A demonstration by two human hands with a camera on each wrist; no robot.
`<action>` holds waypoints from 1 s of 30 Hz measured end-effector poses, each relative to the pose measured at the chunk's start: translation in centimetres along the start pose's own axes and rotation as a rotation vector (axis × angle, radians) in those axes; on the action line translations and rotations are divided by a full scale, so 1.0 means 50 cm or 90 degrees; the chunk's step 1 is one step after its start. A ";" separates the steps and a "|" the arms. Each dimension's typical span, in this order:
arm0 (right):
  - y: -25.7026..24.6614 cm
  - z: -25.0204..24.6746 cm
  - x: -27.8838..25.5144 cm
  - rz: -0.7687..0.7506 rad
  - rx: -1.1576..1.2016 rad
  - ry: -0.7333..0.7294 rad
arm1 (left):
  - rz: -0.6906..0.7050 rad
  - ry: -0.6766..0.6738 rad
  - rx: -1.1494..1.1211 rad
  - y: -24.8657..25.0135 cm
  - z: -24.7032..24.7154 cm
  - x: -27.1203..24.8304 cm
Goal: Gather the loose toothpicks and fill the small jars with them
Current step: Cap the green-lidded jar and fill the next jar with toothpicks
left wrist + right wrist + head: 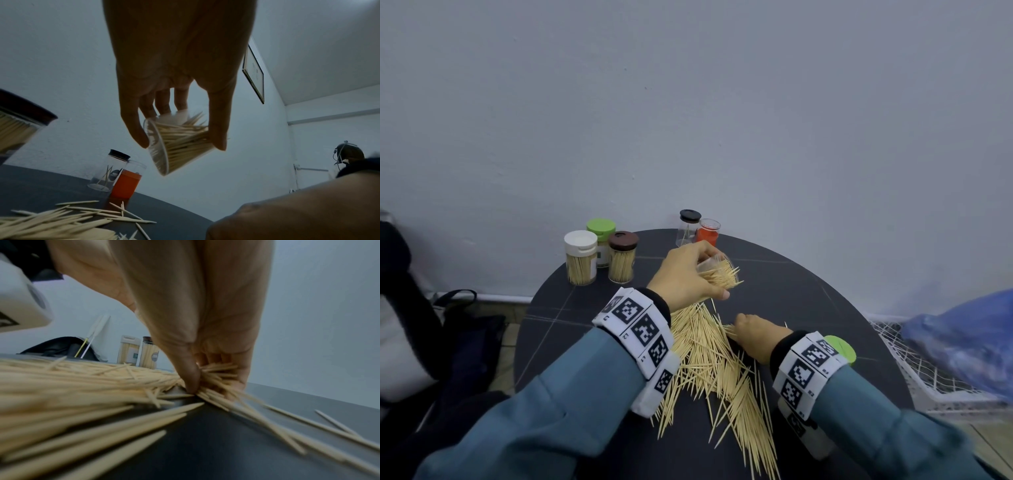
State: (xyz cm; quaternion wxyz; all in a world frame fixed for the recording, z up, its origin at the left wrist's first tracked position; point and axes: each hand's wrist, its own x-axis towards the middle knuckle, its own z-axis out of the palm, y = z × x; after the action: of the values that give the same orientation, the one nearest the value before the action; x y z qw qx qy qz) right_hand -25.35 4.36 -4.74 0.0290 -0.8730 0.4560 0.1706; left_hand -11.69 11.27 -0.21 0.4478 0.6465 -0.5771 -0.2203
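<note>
A left hand [685, 274] curls its fingers [135, 129] round a clear jar [176, 146], tipped sideways above the dark surface [592, 308] and already bristling with toothpicks. The right hand [755, 337] pinches a small bunch from the loose toothpicks [715, 363] heaped between both wrists. The sticks look light, stiff and sharp-tipped, liable to roll and splay; they are best taken mid-length as an aligned bundle. The smooth jar may slip and is best gripped round its wall.
</note>
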 end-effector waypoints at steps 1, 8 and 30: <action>-0.001 -0.002 -0.002 -0.002 0.003 -0.002 | 0.000 0.000 0.001 0.000 0.000 0.000; 0.014 0.001 0.002 -0.007 0.010 -0.016 | -0.005 0.002 0.016 -0.004 -0.002 0.002; -0.004 -0.150 0.015 -0.321 1.209 0.302 | -0.053 -0.059 -0.018 -0.019 -0.007 -0.005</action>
State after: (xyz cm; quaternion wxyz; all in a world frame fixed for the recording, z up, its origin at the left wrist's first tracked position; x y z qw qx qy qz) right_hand -22.76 2.36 2.06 0.6558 -0.5709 0.1991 -0.4521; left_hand -10.94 11.55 -0.87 0.4204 0.6527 -0.5667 -0.2761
